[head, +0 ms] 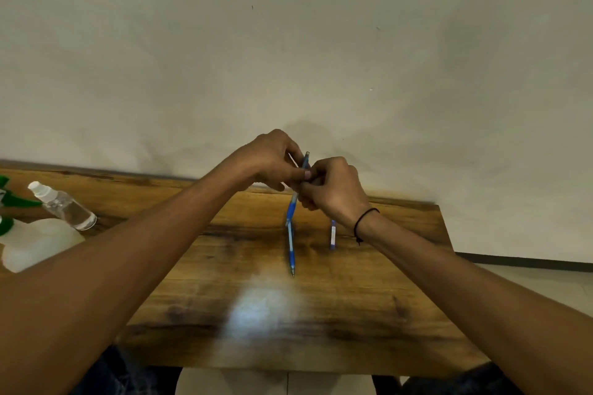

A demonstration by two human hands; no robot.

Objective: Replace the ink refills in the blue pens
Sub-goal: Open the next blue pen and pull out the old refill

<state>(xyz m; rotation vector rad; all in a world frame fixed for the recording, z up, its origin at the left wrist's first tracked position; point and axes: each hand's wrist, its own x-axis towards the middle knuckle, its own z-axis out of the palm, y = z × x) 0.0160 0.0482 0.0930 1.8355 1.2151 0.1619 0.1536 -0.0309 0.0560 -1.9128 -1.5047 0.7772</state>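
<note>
Hands: left hand (272, 160) and right hand (330, 186) both pinch one blue pen (293, 205) mid-air. Looks mid-swap. Second pen (291, 250) lies untouched on the table (224, 266).

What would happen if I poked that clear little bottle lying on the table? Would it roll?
Probably yes: the clear bottle is round and lies on its side on the smooth wooden table. It looks like thin plastic, so likely light. It seems unlikely to break.

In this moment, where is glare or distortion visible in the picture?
Head view: a whitish glare patch lies on the brown wooden table, near its front; the wide-angle lens bends the table's far edge; the hands cast a soft shadow on the pale wall.
</note>
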